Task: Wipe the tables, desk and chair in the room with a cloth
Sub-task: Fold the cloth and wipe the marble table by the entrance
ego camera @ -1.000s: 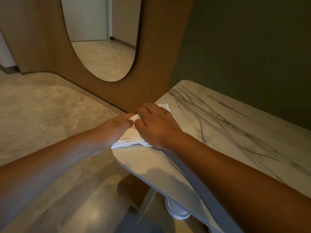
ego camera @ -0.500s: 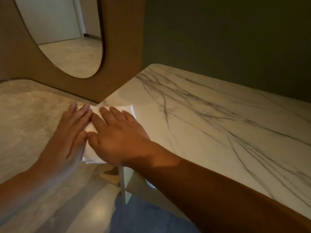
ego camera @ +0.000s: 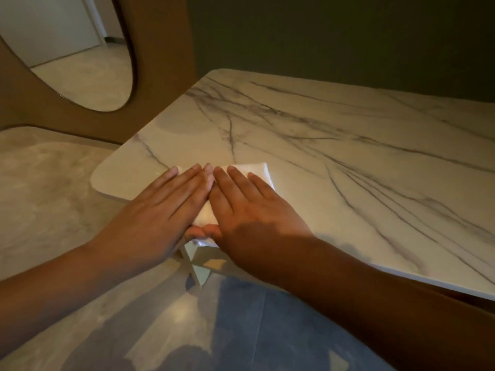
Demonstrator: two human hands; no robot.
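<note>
Flat two-handed press: left hand (ego camera: 160, 210) and right hand (ego camera: 249, 210) on the cloth (ego camera: 258, 171).
Fingers are straight and side by side, holding the folded white cloth against the marble table (ego camera: 348, 170) near its left corner. Step in hand: wiping this tabletop. The next move probably calls for an even-pressure sweep across the remaining surface.

The cloth (ego camera: 257, 171) lies on the tabletop (ego camera: 334, 162) by its near-left corner, close to the near edge. Both hands rest flat on it side by side, the left hand (ego camera: 160, 210) on its left part, the right hand (ego camera: 249, 210) on its right. The tabletop runs right and far to the wall (ego camera: 348, 36). A panel (ego camera: 160, 76) stands at the far left. Under the near edge, below the hands, a leg (ego camera: 198, 266) stands on the floor (ego camera: 48, 188).
</note>
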